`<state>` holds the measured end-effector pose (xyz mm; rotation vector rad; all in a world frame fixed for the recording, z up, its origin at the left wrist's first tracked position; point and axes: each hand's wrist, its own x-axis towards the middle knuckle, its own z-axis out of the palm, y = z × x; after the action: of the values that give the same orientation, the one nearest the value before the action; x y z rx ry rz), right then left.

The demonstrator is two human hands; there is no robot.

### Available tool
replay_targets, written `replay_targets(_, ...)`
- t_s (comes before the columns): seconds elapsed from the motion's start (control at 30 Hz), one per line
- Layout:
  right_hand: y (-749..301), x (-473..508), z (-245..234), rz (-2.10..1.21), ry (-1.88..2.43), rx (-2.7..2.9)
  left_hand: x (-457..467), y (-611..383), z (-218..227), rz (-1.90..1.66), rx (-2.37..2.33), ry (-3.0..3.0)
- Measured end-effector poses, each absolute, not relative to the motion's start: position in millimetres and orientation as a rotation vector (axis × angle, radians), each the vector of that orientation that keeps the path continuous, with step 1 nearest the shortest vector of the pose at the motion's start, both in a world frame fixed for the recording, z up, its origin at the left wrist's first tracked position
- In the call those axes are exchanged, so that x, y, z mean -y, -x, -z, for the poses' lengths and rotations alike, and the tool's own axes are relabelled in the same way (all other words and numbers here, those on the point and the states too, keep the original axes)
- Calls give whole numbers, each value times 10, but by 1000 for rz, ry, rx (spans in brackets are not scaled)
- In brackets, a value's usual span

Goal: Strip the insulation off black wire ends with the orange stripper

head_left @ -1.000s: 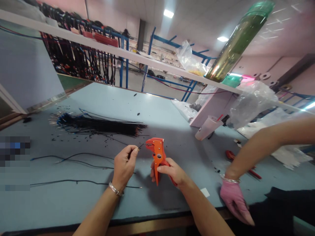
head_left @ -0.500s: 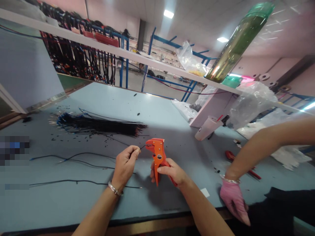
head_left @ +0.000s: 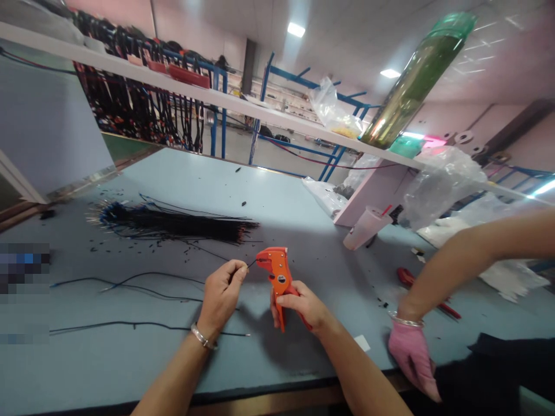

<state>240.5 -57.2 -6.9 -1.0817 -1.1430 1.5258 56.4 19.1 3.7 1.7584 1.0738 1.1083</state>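
Left hand [head_left: 221, 292]: thumb and forefinger pressed together, pinching a thin black insulated wire [head_left: 252, 264] near its end; remaining fingers curled in. Right hand [head_left: 301, 303]: wrapped around the handles of an orange-red, pistol-shaped wire stripper [head_left: 278, 268], thumb across the near side, fingers mostly hidden behind. Stripper is upright above the table, just beside the left hand, nose pointing left. Wire runs from the left fingertips to the stripper's nose, its tip at the jaws; how deep it sits, cannot tell.

Silver metal bracelet [head_left: 202, 336] on left wrist. Under both hands, a flat blue-grey tabletop [head_left: 173, 370]. Beyond the left hand, a thick bundle of black wires [head_left: 182, 224] lies lengthwise, blue bits and pale tips at its left end, coppery tips at its right. Small black scraps scattered around it. Several loose black wires [head_left: 130, 325] lie left of the left hand, some passing behind it and its wrist. Small white paper piece [head_left: 362, 342] near the right forearm.

To the right, well apart from the stripper: a co-worker's pink-gloved hand [head_left: 411, 358] at the table edge, beside dark cloth [head_left: 498, 364]. Red-handled tool [head_left: 405, 277] partly hidden behind that arm. Translucent white plastic cup [head_left: 366, 228] with red straw, tilted in view, stands farther back by the shelf support.
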Motion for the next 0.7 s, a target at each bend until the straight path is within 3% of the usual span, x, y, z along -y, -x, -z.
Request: replay_targets(0.7, -2376, 542, 86, -1509, 1250, 1056, -254, -573, 15, -1049, -1184, -1824)
